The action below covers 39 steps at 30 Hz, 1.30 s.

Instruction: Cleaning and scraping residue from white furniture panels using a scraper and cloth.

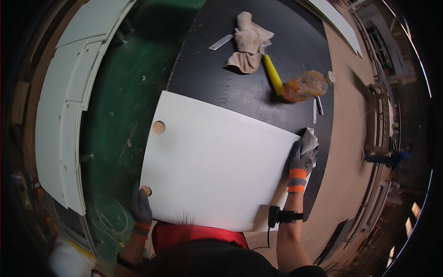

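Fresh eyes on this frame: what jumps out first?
The big white panel fills the middle, lying on a black worktop, with two round cup holes along its left edge. The left hand, in a grey glove, grips that edge by the nearer hole, while the right hand presses a pale cloth to the right edge. Behind, a yellow-handled tool lies between a crumpled beige rag and an orange-tinted bottle on its side.

Workshop interior seen from above, black worktop (258,87) bordered by green floor (124,106) along its left edge, stacked white panels (60,115) lying beyond the floor strip, brown fibreboard surface (350,138) off the worktop's right edge, dim shelving (383,124) and scattered lamps behind.
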### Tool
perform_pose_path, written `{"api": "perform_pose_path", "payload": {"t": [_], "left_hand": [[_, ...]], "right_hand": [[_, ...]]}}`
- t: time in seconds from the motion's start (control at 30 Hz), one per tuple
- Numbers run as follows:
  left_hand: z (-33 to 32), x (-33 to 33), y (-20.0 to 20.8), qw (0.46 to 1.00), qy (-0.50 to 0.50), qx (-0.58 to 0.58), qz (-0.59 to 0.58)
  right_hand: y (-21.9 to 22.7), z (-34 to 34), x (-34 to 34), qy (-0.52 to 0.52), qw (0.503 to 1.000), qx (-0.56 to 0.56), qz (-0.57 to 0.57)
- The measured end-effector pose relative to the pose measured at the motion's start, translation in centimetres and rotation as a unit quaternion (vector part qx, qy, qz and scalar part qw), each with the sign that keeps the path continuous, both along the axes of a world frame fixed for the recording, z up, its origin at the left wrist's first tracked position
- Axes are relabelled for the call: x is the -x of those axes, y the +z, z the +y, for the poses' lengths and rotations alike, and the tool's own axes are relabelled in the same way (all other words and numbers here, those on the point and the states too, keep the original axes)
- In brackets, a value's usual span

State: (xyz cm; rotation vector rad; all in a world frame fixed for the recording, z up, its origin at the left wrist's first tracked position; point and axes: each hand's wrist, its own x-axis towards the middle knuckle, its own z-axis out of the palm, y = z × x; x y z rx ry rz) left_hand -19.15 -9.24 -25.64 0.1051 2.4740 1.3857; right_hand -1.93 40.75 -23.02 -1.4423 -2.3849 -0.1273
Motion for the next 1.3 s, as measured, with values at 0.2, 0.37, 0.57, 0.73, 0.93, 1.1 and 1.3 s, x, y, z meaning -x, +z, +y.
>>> {"api": "perform_pose_path", "payload": {"t": [0.2, 0.37, 0.57, 0.73, 0.93, 1.1, 1.3], "left_hand": [[0.9, 0.1, 1.6, 0.998, -0.011, -0.037, 0.049], [1.3, 0.4, 2.4, 0.998, -0.012, -0.020, 0.058], [1.5, 0.7, 3.1, 0.999, -0.004, 0.013, 0.051], [1.0, 0.3, 2.5, 0.996, 0.002, 0.034, 0.079], [2.0, 0.7, 3.2, 1.000, 0.030, -0.005, 0.001], [1.4, 0.5, 1.8, 0.993, 0.093, -0.069, 0.011], [0.7, 0.3, 0.6, 0.923, 0.262, -0.268, -0.085]], "right_hand": [[3.3, -15.5, 16.0, 0.334, 0.931, 0.134, 0.054], [2.2, -20.1, 28.9, 0.503, 0.853, 0.140, 0.003], [2.3, -21.2, 30.7, 0.585, 0.797, 0.151, -0.018], [3.1, -21.8, 28.5, 0.592, 0.781, 0.193, -0.043], [2.0, -20.9, 31.8, 0.532, 0.838, 0.118, -0.016], [3.5, -25.8, 26.7, 0.623, 0.746, 0.225, -0.068], [5.0, -31.7, 18.9, 0.707, 0.596, 0.349, -0.152]]}}
